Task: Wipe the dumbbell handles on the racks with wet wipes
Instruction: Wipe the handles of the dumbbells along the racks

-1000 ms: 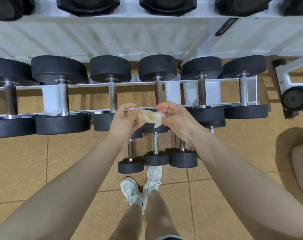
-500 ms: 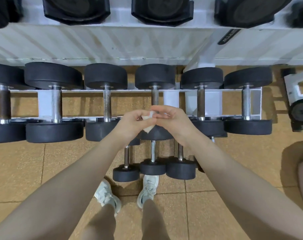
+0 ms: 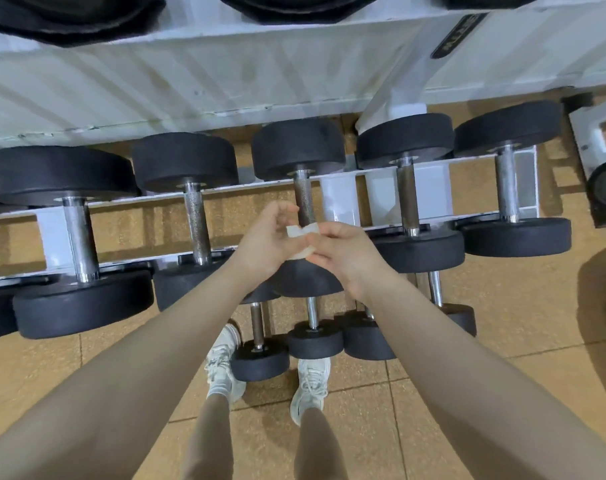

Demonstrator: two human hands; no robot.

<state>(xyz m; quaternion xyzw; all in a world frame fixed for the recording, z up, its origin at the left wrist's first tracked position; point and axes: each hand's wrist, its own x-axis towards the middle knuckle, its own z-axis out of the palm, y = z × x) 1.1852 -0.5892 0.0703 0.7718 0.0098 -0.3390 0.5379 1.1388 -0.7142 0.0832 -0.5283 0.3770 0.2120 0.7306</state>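
Observation:
A small crumpled white wet wipe sits between my two hands, held above the rack's front rail. My left hand cups it from the left with curled fingers. From the right, my right hand pinches it. Just behind the hands runs the knurled metal handle of the middle dumbbell, its lower part hidden by my fingers. Other black dumbbells lie in a row on the white rack, with handles at left and right.
Several smaller dumbbells stand on the tan tiled floor under the rack, right by my white shoes. An upper rack shelf with black hex weights overhangs at the top. A wheeled frame stands at the right.
My hands have stayed together on the wipe, which is now bunched smaller. The view has tilted and moved closer to the rack.

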